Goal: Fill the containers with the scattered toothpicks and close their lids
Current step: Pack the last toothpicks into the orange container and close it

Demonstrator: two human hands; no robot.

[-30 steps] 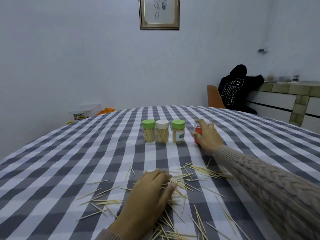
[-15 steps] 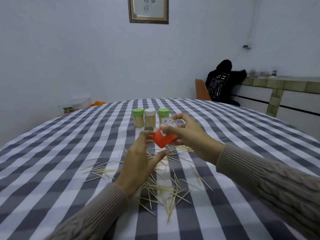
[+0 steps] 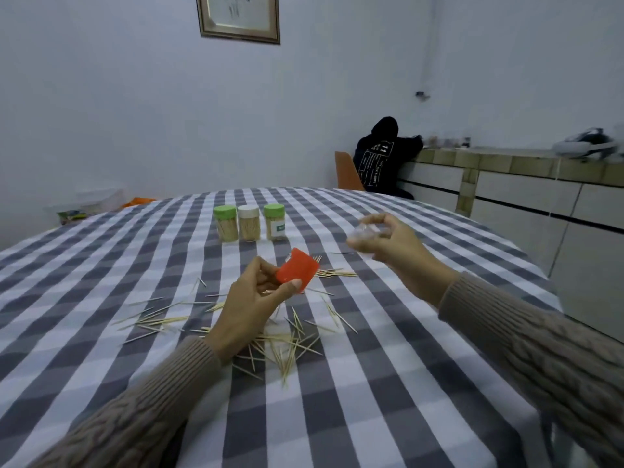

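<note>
You are gripping red translucent plastic container (image 3: 298, 270) in left hand (image 3: 251, 300), lifted over scattered wooden toothpicks (image 3: 287, 342). Right hand (image 3: 393, 246) is pinching clear plastic lid (image 3: 366, 230), right of container, apart. Toothpicks lying directly below left hand, long axes pointing every way; left hand nearer. Three lidded full jars (image 3: 249, 222) standing beyond container.
</note>
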